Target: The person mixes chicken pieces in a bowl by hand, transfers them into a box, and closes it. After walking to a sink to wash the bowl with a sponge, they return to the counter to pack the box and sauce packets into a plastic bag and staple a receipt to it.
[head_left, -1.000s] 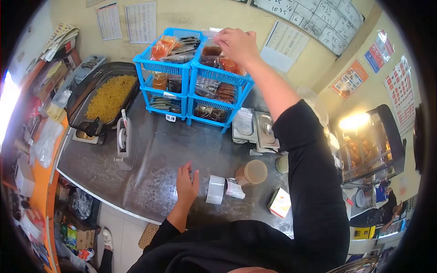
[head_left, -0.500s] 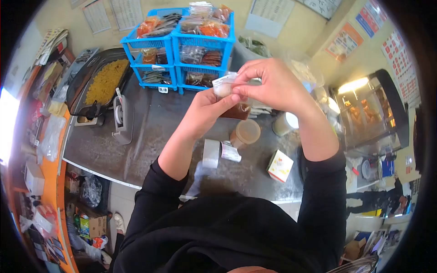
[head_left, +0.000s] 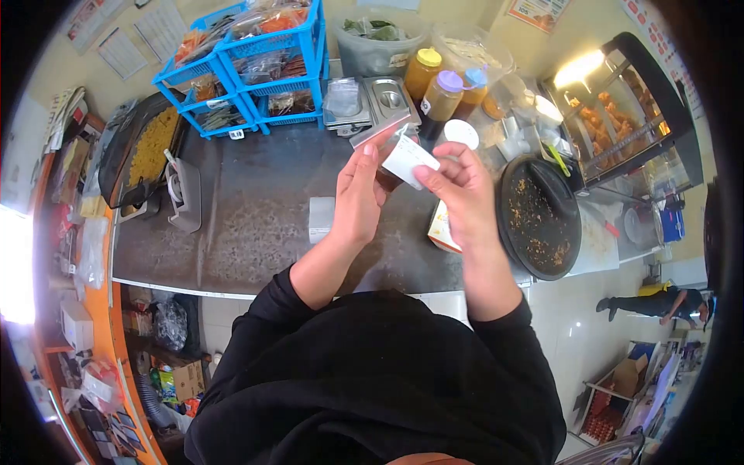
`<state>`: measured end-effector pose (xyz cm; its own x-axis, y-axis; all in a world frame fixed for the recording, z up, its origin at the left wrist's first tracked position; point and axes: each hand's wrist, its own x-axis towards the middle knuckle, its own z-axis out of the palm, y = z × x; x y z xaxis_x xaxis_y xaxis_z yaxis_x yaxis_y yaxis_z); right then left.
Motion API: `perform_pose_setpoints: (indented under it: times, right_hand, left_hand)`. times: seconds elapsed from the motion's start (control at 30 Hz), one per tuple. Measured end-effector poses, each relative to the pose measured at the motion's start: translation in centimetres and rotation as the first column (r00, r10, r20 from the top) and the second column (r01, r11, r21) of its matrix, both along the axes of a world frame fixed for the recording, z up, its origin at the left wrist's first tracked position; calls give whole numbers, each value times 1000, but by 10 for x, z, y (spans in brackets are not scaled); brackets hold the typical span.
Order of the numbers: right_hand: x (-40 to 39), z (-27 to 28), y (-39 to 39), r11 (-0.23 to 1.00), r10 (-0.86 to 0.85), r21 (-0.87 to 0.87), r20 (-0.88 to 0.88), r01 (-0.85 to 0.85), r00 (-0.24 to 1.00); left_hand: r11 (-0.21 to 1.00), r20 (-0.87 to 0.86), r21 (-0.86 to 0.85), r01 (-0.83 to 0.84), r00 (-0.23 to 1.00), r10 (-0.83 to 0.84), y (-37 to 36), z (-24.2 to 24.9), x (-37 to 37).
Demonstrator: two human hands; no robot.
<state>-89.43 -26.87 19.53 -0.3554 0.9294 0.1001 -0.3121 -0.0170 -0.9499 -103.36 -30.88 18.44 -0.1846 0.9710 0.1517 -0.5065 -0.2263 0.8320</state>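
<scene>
Above the dark counter, my left hand [head_left: 361,195] pinches the side of a small clear zip bag [head_left: 381,130] with a reddish top strip. The fingers of my right hand [head_left: 463,194] are closed on a white printed label [head_left: 409,161], which lies against the bag's right side. Behind the label, the bag's lower part is mostly hidden. Under my right hand stands a white box with a printed pattern [head_left: 443,231], partly covered. A roll of white labels [head_left: 321,219] lies on the counter left of my left wrist.
Blue stacked baskets [head_left: 271,53] with packets stand at the back left. Sauce bottles [head_left: 442,94] and metal containers [head_left: 390,99] are behind my hands. To the right are a round black tray [head_left: 535,225] and a lit food display [head_left: 620,116]. A person [head_left: 674,302] is far right.
The view has swung to the right. My hands have moved apart a little, and the label now faces up in my right hand beside the bag.
</scene>
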Motion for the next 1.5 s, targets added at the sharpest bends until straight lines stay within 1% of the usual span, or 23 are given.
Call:
perform_pose_setpoints:
  times: [0.03, 0.1, 0.2, 0.3, 0.33, 0.4, 0.43, 0.47, 0.53, 0.57, 0.63, 0.67, 0.7, 0.77, 0.87, 0.97, 1.07, 1.1, 1.2, 1.33, 1.4, 1.47, 1.5]
  right_hand:
    - [2, -4, 0, 999, -33, -38, -2, 33, 999]
    - [8, -9, 1, 988, -98, -117, -1, 97, 995]
    - [24, -14, 3, 989, -103, -113, -59, 96, 993]
    - [42, -32, 9, 989, -127, -68, 39, 130, 991]
    - [48, -32, 8, 972, -235, 71, 197, 225, 952]
    - [58, -30, 9, 870, -470, 376, 438, 319, 766]
    - [65, -30, 10, 896, -439, 298, 486, 330, 756]
    - [75, -35, 15, 926, -358, 291, 473, 240, 805]
    - [99, -53, 28, 960, -175, 274, 447, 52, 877]
    - [108, -56, 30, 987, -62, 162, 307, 12, 950]
    - [123, -47, 29, 988, -2, 145, 311, -46, 951]
    - [130, -45, 28, 988, 29, 135, 313, -75, 949]
    - [136, -49, 31, 978, 55, 160, 423, -135, 905]
    - [145, -73, 36, 985, 57, 120, 429, -120, 902]
    - [156, -109, 42, 992, 117, -6, 410, -125, 905]
    - [160, -145, 47, 979, 171, -167, 387, -113, 906]
    - [160, -185, 58, 950, 139, -312, 407, -5, 903]
    - [163, -190, 63, 1000, 22, -22, 715, -9, 699]
    - [168, -194, 69, 978, -152, 203, 855, -50, 496]
    - [159, -168, 71, 924, -353, 361, 671, 128, 653]
    - [142, -143, 65, 945, -273, 307, 554, 111, 786]
    - [119, -134, 56, 964, -166, 266, 548, 18, 820]
    - [105, -128, 48, 966, -113, 258, 540, -36, 834]
  left_hand:
    - [999, -101, 53, 9, 995, -4, 0, -2, 6]
    - [997, -4, 67, 35, 999, -35, -7, 1, 25]
    - [996, -319, 44, -81, 943, 91, -8, -9, 44]
    - [983, -499, -77, -168, 860, 108, -3, -3, 62]
    - [983, -425, -69, -171, 897, 126, -1, -5, 70]
    - [984, -297, -53, -169, 944, 146, 4, -8, 82]
    - [986, -245, -43, -162, 958, 147, 7, -9, 88]
    - [987, -193, -32, -156, 970, 147, 9, -10, 93]
    - [983, -157, -163, -87, 986, 61, 10, -8, 96]
    - [978, -221, -200, -53, 975, 7, 12, -10, 98]
    - [957, -331, -289, 13, 937, -113, 14, -17, 102]
    - [961, -393, -275, -13, 914, -100, 15, -26, 108]
    - [965, -452, -261, -37, 888, -89, 16, -40, 113]
    - [975, -598, -212, -65, 798, -77, 18, -69, 120]
    - [934, -417, -354, -53, 903, -107, 9, -109, 127]
    - [943, -595, -293, -159, 802, -50, -12, -150, 111]
    - [866, -248, -492, -90, 968, -40, -39, -171, 91]
    - [865, -407, -472, -171, 913, -41, -48, -164, 89]
    - [834, -245, -506, -219, 964, 105, -71, -160, 81]
    - [756, -312, -527, -388, 916, 253, -94, -152, 62]
    - [729, -333, -510, -456, 886, 322, -104, -151, 48]
    - [700, -374, -486, -524, 848, 375, -114, -146, 28]
    - [710, -330, -452, -539, 841, 428, -121, -153, 15]
